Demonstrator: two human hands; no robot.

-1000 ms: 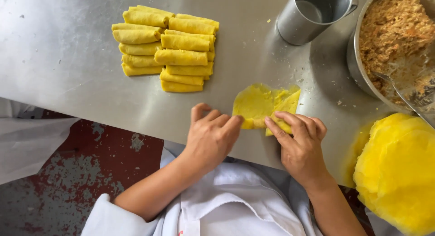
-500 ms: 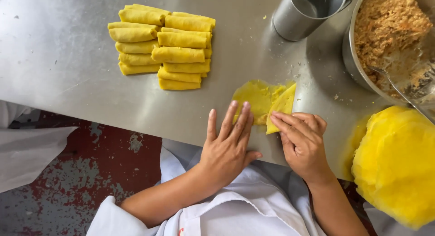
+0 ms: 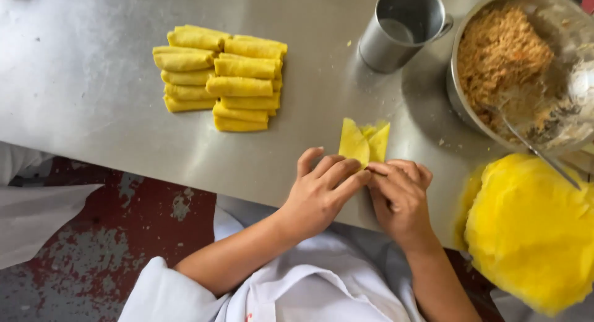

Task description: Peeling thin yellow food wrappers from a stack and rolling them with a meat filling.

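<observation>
i note the yellow wrapper (image 3: 362, 142) lying on the steel table (image 3: 93, 99) just beyond both hands, its folded points aimed away from me. my left hand (image 3: 322, 189) and right hand (image 3: 402, 192) are equally near, fingers flattened and pressing its near edge, wrists low, neither closed around it.
</observation>
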